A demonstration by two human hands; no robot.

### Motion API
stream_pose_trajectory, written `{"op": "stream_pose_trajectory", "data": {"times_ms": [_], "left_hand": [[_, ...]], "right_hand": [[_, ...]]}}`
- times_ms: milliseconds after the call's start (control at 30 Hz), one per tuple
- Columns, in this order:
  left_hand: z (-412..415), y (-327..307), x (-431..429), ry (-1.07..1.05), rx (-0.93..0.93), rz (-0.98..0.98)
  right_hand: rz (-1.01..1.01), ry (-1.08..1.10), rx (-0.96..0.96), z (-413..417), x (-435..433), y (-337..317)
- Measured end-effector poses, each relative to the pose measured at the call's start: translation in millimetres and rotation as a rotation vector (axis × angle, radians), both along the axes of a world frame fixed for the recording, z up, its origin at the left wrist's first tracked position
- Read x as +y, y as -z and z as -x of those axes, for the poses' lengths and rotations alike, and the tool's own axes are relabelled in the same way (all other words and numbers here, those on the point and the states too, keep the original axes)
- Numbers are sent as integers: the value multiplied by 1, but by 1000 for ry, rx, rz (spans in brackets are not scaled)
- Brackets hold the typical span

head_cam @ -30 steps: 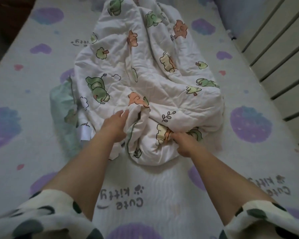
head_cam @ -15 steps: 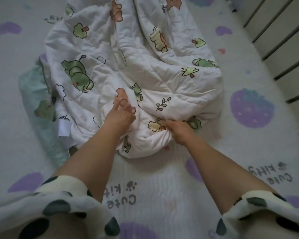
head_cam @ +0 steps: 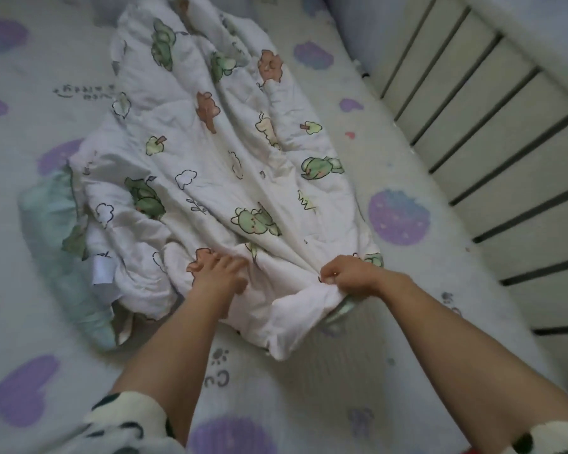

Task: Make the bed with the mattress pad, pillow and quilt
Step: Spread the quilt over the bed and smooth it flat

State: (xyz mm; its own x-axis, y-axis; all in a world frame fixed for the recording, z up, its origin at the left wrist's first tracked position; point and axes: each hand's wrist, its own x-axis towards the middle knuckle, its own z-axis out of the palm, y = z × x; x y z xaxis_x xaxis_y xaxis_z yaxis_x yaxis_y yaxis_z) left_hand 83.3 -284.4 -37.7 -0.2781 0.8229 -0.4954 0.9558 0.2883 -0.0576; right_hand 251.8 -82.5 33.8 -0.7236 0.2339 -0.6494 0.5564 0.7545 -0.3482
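Note:
A white quilt (head_cam: pixel 217 165) printed with green and orange animals lies bunched in a long heap down the middle of the bed. It rests on the mattress pad (head_cam: pixel 391 158), pale with purple hearts and "Cute kitty" lettering. My right hand (head_cam: pixel 348 273) grips the quilt's near edge and holds a corner lifted toward me. On the near fold to the left, my left hand (head_cam: pixel 218 268) presses into the fabric with curled fingers. The quilt's pale green underside (head_cam: pixel 50 217) shows at the left. No pillow is in view.
A white slatted bed rail (head_cam: pixel 492 152) runs along the right side of the mattress. A bluish padded bumper (head_cam: pixel 351 24) stands at the far right corner. My polka-dot sleeves (head_cam: pixel 125 421) fill the bottom edge.
My right hand has pulled the quilt's near corner toward me and to the right, so the heap has stretched out. My left hand came down from open fingers onto the near fold.

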Motion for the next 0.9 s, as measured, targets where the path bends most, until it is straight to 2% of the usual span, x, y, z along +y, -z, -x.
{"op": "stream_pose_trajectory", "data": {"times_ms": [133, 200, 267, 333, 433, 533, 700, 900], "left_hand": [[-18, -4, 15, -131, -136, -141], [-30, -13, 29, -200, -200, -190], [-38, -20, 46, -230, -213, -268], [-42, -26, 64, -226, -210, -365], [-44, -17, 94, -225, -243, -412], [-49, -5, 131, -227, -237, -404], [-56, 16, 190, -202, -207, -354], [-63, 45, 254, -326, -257, -340]], "right_hand": [[81, 113, -198, -34, 6, -23], [112, 99, -331, -52, 13, -24], [137, 101, -355, -68, 24, -17], [114, 192, -205, -82, 39, -2], [-134, 416, 118, -96, 68, 27], [-199, 662, 234, -104, 101, 57], [-90, 927, 279, -90, 144, 95], [232, 1129, 278, -58, 180, 139]]}}
